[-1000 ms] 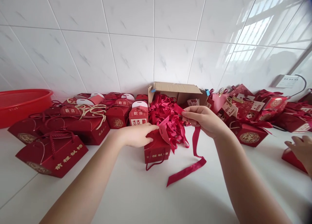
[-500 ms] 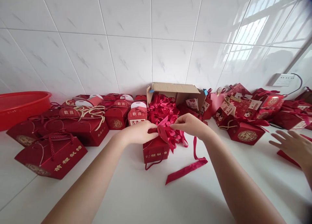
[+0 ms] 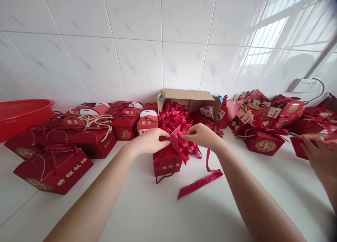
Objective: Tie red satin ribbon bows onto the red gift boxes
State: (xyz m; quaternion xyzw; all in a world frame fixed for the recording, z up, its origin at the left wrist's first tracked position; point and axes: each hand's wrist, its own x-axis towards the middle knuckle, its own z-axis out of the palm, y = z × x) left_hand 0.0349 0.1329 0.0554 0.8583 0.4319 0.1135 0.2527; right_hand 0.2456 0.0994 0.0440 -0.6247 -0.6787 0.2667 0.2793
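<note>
A small red gift box [image 3: 166, 161] with gold characters stands upright in front of me, a dark red cord handle [image 3: 165, 178] hanging down its front. My left hand [image 3: 151, 142] is closed at the left of the box's top flap, thumb and finger pinching its edge. On the other side, my right hand [image 3: 201, 136] pinches a red satin ribbon at the flap; the exact grip is partly hidden. A pinkish piece of ribbon [image 3: 175, 131] rises above the flap. From behind my right wrist a ribbon tail [image 3: 201, 183] trails onto the white table.
Behind the box, a cardboard carton [image 3: 188, 93] lies with a heap of red ribbons [image 3: 175, 115] spilling out. Several red gift boxes [image 3: 65, 171] stand left, beside a red basin [image 3: 23, 115]. More decorated boxes [image 3: 264, 142] fill the right. Another person's hand [image 3: 317, 152] touches a red box there.
Both my hands stay at the box top with only slight finger movement. At the right, the other person's hand has moved onto a red box that now stands higher in view.
</note>
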